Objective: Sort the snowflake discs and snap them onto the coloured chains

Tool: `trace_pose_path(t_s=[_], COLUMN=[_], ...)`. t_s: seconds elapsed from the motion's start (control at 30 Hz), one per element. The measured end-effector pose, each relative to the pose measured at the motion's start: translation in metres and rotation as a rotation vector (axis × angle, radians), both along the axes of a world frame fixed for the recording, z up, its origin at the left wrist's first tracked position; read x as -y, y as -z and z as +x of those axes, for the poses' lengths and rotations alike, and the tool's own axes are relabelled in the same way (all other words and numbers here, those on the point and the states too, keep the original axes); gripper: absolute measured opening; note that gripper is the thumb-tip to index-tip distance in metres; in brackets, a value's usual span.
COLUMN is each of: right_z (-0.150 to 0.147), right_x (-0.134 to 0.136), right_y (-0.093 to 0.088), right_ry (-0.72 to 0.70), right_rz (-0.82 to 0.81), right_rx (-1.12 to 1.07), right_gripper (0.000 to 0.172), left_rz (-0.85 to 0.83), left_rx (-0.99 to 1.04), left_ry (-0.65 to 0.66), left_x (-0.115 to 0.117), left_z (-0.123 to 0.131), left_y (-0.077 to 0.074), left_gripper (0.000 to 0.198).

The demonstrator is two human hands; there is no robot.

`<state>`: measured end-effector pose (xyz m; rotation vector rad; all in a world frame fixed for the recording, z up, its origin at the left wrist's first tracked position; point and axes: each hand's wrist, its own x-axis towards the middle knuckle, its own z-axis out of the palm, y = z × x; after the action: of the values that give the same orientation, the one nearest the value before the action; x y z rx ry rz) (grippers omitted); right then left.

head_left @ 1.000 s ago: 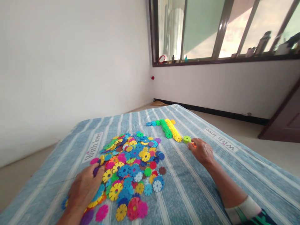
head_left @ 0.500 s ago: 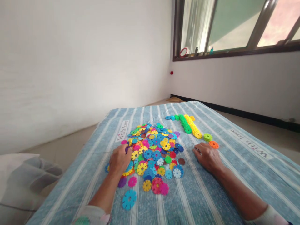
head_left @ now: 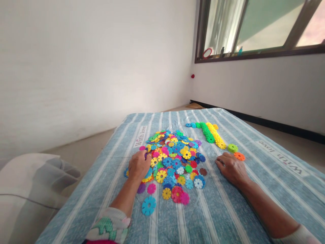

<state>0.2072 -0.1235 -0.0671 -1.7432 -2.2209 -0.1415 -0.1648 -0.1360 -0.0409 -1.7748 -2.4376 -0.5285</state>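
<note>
Left hand (head_left: 139, 166) at left edge of disc pile (head_left: 175, 161), fingers curled, thumb near a dark purple disc (head_left: 145, 155); whether gripped, cannot tell. Right hand (head_left: 232, 168), right of pile, loosely curled, palm hidden, nothing visible held; orange disc (head_left: 239, 156) just beyond. Green roll (head_left: 207, 133), yellow roll (head_left: 215, 135) beyond pile, rightward. Discs probably light, stiff, slick; pinch notched rims.

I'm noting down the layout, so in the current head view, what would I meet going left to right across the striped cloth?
Left hand, red disc at the near edge of the loose pile, green row of discs, right hand, "With love" print.
</note>
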Motion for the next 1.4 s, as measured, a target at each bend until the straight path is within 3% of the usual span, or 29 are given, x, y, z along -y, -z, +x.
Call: trace_pose_path(t_s=[0.57,0.67,0.77,0.83,0.93,1.2,1.4], right_z=[0.007,0.001,-0.011,-0.019,-0.029,-0.033,-0.036], right_x=[-0.001,0.005,0.016,0.023,0.031,0.031,0.034], right_y=[0.005,0.003,-0.005,-0.013,-0.023,-0.024,-0.024], right_ry=[-0.070,-0.198,-0.428,-0.573,-0.676,-0.680,-0.684], right_rz=[0.094,0.113,0.063,-0.010,-0.076,-0.151,-0.185], right_rx=[-0.080,-0.207,-0.330,-0.352,-0.310,-0.177,-0.165], right_gripper=[0.025,0.023,0.018,0.014,0.013,0.040,0.040], left_rz=[0.006,0.006,0.010,0.008,-0.007,0.039,0.020], left_rx=[-0.008,-0.011,-0.018,-0.018,-0.010,-0.032,-0.024], left_ry=[0.003,-0.005,-0.003,-0.004,-0.010,0.013,0.014], left_x=[-0.001,-0.001,-0.001,-0.001,-0.001,-0.005,-0.006], left_z=[0.002,0.002,0.003,0.004,0.004,-0.003,-0.004], left_y=[0.001,0.001,0.000,-0.001,-0.002,0.003,0.004], left_gripper=[0.041,0.040,0.040,0.040,0.040,0.040,0.042])
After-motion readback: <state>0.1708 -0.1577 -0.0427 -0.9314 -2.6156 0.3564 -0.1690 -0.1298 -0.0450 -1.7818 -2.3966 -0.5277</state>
